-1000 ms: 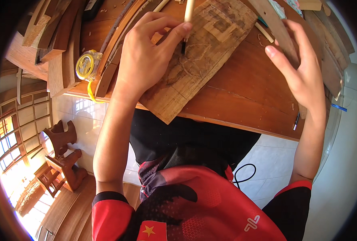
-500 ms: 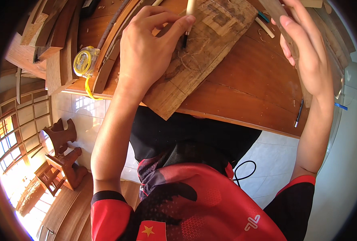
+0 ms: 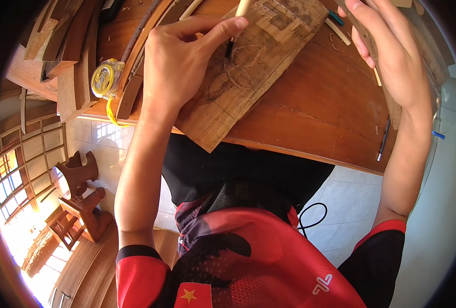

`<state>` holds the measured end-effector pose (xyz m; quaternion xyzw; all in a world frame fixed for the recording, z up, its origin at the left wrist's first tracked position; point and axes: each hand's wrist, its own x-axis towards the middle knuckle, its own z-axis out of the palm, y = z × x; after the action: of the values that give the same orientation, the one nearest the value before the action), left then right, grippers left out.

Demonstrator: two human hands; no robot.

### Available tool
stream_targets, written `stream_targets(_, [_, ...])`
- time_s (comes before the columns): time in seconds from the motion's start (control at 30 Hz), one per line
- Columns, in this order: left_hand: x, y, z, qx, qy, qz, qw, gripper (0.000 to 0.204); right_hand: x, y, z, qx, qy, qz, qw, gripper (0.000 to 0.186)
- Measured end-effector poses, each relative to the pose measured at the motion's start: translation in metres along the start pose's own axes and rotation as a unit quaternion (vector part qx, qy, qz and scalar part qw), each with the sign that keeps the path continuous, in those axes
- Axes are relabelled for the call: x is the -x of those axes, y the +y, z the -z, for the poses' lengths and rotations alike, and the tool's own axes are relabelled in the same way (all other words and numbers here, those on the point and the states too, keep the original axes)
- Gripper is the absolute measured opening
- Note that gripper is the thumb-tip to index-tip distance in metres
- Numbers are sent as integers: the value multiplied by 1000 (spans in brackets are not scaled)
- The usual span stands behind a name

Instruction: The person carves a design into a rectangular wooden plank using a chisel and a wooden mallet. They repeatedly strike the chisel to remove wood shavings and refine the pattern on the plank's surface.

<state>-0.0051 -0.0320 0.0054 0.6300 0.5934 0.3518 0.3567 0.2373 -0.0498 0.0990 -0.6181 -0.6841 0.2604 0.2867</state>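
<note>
My left hand [image 3: 174, 66] pinches a chisel by its pale wooden handle [image 3: 242, 8], thumb and forefinger together. The chisel stands nearly upright, its dark blade [image 3: 229, 50] meeting a brown wooden board [image 3: 212, 123]. Curved outlines and shallow carved hollows mark the board, which lies slanted on the table and sticks out past the near edge. Over the table's right side, my right hand [image 3: 398, 72] is closed around a flat brown length of wood [image 3: 362, 24]. The fingers partly hide this piece, and its upper end runs out of the picture.
On the orange-brown table [image 3: 310, 118], a yellow and clear tape measure [image 3: 104, 81] rests left of my wrist beside long curved wood strips [image 3: 130, 95]. Wood blocks [image 3: 66, 61] are stacked at far left. A dark pencil [image 3: 383, 139] lies at right, near a pale-handled tool [image 3: 338, 31] and scattered shavings.
My left hand has moved slightly left and down with the chisel, and the board has shifted a little the same way. My right hand has risen slightly with the wood.
</note>
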Motion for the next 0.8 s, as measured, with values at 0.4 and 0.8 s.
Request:
stream_targets(0.4, [-12, -8, 17, -84, -111, -166, 976, 29, -2, 0, -3, -59, -38, -16, 997, 22])
stream_targets(0.8, [-20, -6, 22, -64, -160, -183, 968, 26, -2, 2, -5, -44, -32, 6, 998, 23])
